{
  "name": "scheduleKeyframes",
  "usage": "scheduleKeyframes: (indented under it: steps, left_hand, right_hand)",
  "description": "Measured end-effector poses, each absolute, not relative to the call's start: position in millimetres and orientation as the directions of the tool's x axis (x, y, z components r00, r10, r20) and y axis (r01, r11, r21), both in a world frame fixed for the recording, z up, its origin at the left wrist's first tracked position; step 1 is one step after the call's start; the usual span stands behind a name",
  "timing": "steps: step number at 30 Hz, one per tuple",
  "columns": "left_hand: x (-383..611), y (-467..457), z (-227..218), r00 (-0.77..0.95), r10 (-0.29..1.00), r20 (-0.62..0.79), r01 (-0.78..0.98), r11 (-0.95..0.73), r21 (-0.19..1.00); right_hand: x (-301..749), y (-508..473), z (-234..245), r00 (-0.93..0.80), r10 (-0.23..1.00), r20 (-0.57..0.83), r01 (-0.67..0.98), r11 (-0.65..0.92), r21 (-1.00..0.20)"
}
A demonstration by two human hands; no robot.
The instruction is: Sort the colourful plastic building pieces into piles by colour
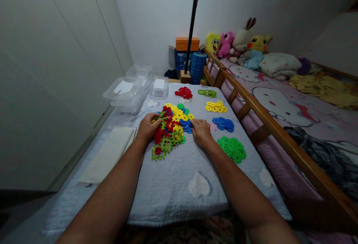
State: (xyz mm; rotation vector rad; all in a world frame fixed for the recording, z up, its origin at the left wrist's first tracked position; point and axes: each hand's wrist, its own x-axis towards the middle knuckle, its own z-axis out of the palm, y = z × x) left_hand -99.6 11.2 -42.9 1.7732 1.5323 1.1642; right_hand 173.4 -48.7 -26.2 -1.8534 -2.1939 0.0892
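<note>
A mixed pile of plastic interlocking pieces [175, 123] lies mid-table: yellow and blue flower-shaped ones, red and olive-green square ones, a few green. At its left edge, my left hand [149, 125] has curled fingers among red and olive pieces. My right hand [202, 131] touches the right edge, fingers bent and closed beside the blue flowers. What either hand pinches is hidden. Along the right side sit single-colour heaps: red pieces [184, 92], olive square pieces [207, 93], yellow flowers [216, 107], blue flowers [223, 124] and green flowers [232, 149].
Clear plastic boxes [125, 89] with white paper labels stand at the back left. A folded cream cloth [109, 154] lies left of my forearm. A wooden bed rail [251, 106] borders the table's right side. Behind rises a black pole [192, 24] on a wooden block.
</note>
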Motion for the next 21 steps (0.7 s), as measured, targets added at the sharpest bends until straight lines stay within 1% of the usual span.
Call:
scheduleKeyframes:
  steps: [7, 10, 16, 19, 21]
  left_hand:
    - [-100.0, 10.7, -42.8, -0.008, 0.963, 0.269, 0.525, -0.225, 0.821]
    - [-100.1, 10.3, -41.7, -0.010, 0.964, 0.267, 0.531, -0.221, 0.818]
    - [-100.1, 10.4, -40.3, -0.011, 0.965, 0.262, 0.535, -0.216, 0.817]
    - [-99.8, 9.9, -39.4, -0.012, 0.966, 0.259, 0.542, -0.211, 0.813]
    - [-99.4, 9.2, -38.5, -0.013, 0.967, 0.253, 0.545, -0.205, 0.813]
  right_hand:
    - [175.9, -49.8, -22.0, -0.139, 0.959, 0.248, 0.957, 0.194, -0.214]
    - [179.4, -51.2, -18.5, -0.089, 0.945, 0.314, 0.957, 0.169, -0.237]
    - [207.2, -46.3, -11.8, 0.087, 0.921, 0.381, 0.950, 0.038, -0.309]
    - [230.6, -43.1, -8.5, 0.233, 0.892, 0.387, 0.927, -0.083, -0.366]
    - [245.0, -42.6, -6.5, 0.321, 0.875, 0.363, 0.908, -0.175, -0.380]
